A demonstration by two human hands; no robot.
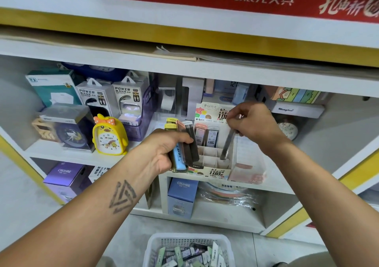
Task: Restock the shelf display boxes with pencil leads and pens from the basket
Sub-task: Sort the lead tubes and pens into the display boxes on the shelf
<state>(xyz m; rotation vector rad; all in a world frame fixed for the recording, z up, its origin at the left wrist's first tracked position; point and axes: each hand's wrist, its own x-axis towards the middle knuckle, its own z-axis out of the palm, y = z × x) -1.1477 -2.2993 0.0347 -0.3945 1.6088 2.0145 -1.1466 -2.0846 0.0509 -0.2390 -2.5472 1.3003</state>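
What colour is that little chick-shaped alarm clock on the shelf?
The clock is bright yellow with an orange bow and a white dial, seen clearly in the head view.

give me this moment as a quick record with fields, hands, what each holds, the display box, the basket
left hand: grips a bundle of lead cases, yellow, blue and dark ones, held in front of the shelf
right hand: pinches a dark lead case by its top, lower end down in a cell
display box: cardboard, divided into cells, on the middle shelf; two cases stand at the back, most cells look empty
basket: white, on the floor below, holds many more cases
yellow clock: left of the box, on the same shelf
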